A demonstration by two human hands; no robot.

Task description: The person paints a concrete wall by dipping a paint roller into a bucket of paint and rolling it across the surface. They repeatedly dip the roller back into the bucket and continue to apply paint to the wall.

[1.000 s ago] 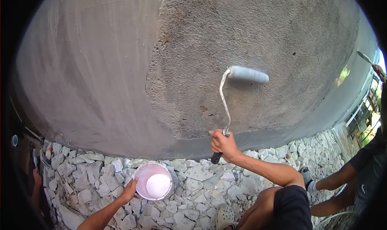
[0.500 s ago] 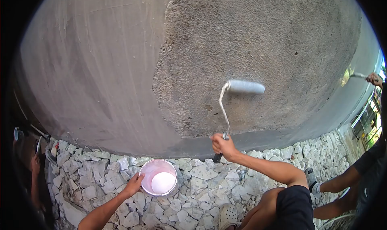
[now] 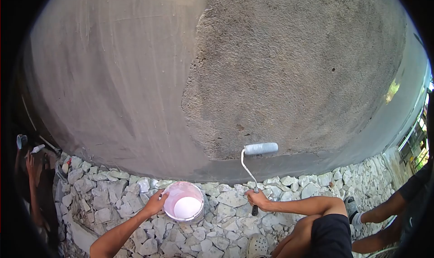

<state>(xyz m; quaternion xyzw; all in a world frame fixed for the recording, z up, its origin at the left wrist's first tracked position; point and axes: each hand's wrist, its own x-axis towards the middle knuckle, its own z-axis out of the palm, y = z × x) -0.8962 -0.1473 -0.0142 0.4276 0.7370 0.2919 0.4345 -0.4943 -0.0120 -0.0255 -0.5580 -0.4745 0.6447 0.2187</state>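
Right hand [image 3: 257, 200]: closed round the paint roller's handle, and look, the black end [image 3: 255, 210] pokes out below the fist
Left hand [image 3: 155, 203]: gripping the bucket by its near-left rim
Roller sleeve [image 3: 261, 148]: pale and level, out on the bent wire frame [image 3: 247, 171], right at the lower edge of the rough patch [image 3: 289, 77]
Bucket [image 3: 169, 203]: over the stones, mouth facing us, white liquid [image 3: 186, 208] inside; resting or held up, I can't tell
Wall [image 3: 113, 77]: smooth grey left of that patch, and below it too
Stones [image 3: 104, 191]: pale, jagged, all along the wall's foot
Far left: another person's raised hand [image 3: 31, 168], near a small cup [image 3: 21, 142]
Far right: a person's bent leg [image 3: 382, 211], grey shoe on the stones
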